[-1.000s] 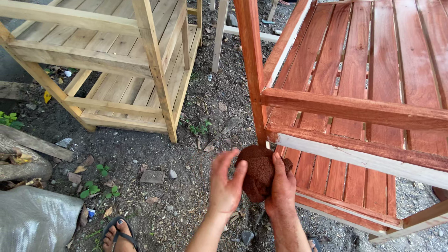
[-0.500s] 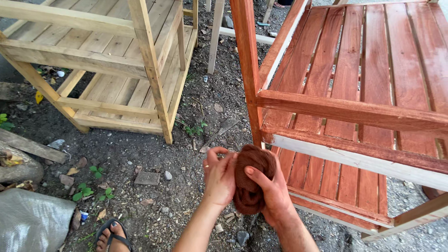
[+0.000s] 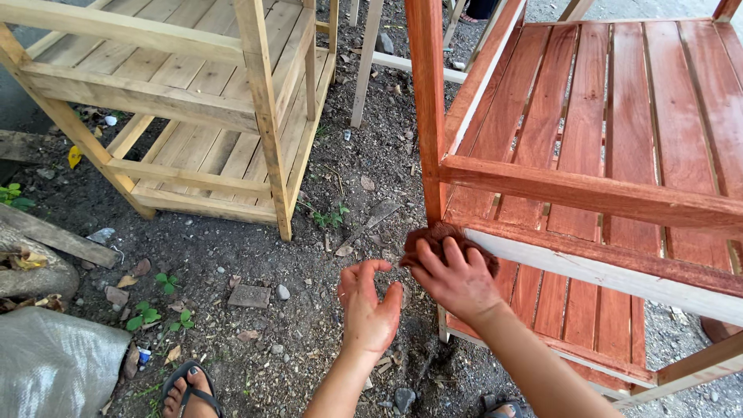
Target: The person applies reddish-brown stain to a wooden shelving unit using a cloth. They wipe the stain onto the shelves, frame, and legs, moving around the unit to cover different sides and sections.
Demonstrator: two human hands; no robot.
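My right hand [image 3: 457, 280] grips a dark reddish-brown rag [image 3: 433, 238] and presses it against the corner of a red-stained wooden slatted shelf [image 3: 588, 193], where its upright post meets a pale, unstained rail [image 3: 596, 272]. My left hand [image 3: 370, 308], stained reddish, hangs just left of the rag with fingers curled and apart, holding nothing.
An unstained pale wooden shelf unit [image 3: 193, 116] stands at the left on dirt ground. A grey sack [image 3: 54, 364] and a log [image 3: 31, 263] lie at the lower left. My sandalled foot [image 3: 190, 391] is at the bottom. Small stones and weeds dot the soil.
Both hands held the rag together before. Now the left hand has let go and the right hand has carried the rag up to the shelf's corner.
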